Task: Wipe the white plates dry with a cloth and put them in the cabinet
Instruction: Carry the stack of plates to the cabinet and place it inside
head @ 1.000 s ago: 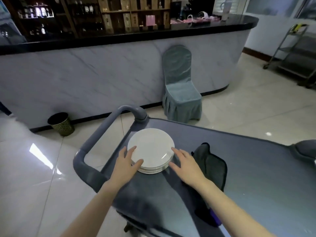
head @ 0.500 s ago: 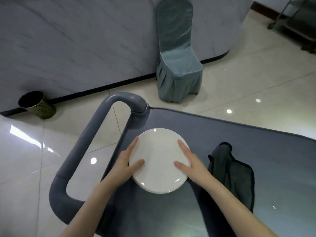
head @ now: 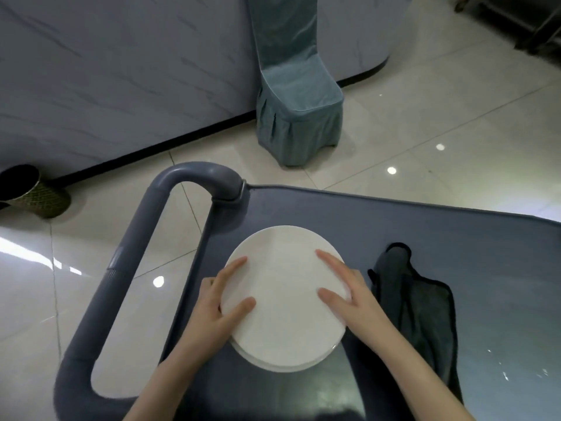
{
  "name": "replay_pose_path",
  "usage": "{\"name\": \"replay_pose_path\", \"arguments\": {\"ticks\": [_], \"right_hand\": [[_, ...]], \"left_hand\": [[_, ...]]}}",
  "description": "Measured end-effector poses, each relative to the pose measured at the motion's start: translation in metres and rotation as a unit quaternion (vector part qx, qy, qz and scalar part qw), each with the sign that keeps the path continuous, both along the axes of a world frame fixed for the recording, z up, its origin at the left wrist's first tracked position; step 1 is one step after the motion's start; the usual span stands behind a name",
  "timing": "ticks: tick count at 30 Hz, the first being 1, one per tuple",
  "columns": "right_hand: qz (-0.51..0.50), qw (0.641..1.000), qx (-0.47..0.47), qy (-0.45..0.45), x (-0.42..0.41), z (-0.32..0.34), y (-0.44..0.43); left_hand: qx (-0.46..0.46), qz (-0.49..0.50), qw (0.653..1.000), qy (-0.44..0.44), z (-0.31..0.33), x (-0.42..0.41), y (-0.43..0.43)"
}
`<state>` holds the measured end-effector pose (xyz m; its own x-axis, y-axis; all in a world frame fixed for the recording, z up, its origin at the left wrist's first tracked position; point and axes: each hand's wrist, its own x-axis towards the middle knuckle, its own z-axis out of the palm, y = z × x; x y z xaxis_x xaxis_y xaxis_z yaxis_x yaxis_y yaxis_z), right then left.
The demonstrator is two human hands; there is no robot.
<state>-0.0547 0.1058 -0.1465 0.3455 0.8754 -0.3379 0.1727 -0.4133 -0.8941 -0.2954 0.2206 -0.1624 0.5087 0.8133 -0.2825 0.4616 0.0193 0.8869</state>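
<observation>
Two hands hold the top plate (head: 282, 287).
Left hand (head: 209, 305) and right hand (head: 358, 302) curl fingers round its opposite rims; the stack (head: 279, 364) sits on the tabletop (head: 425, 238) beside the cart handle (head: 130, 268), cloth (head: 419, 305) farther off.

Reaching forward side by side, the left hand (head: 217, 302) and right hand (head: 356, 302) pinch opposite rims of the white round ceramic plate (head: 285, 299), thumbs lying on top.
</observation>
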Motion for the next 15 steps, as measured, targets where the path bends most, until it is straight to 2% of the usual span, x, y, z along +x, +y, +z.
{"name": "replay_pose_path", "arguments": {"ticks": [8,15], "right_hand": [[-0.147,0.986,0.077,0.006,0.014,0.041,-0.069],[-0.283,0.949,0.127,-0.053,0.029,0.08,-0.21]], "left_hand": [[0.026,-0.065,0.997,-0.029,0.039,0.053,-0.021],[0.044,-0.242,0.967,-0.064,0.08,0.131,-0.101]]}}
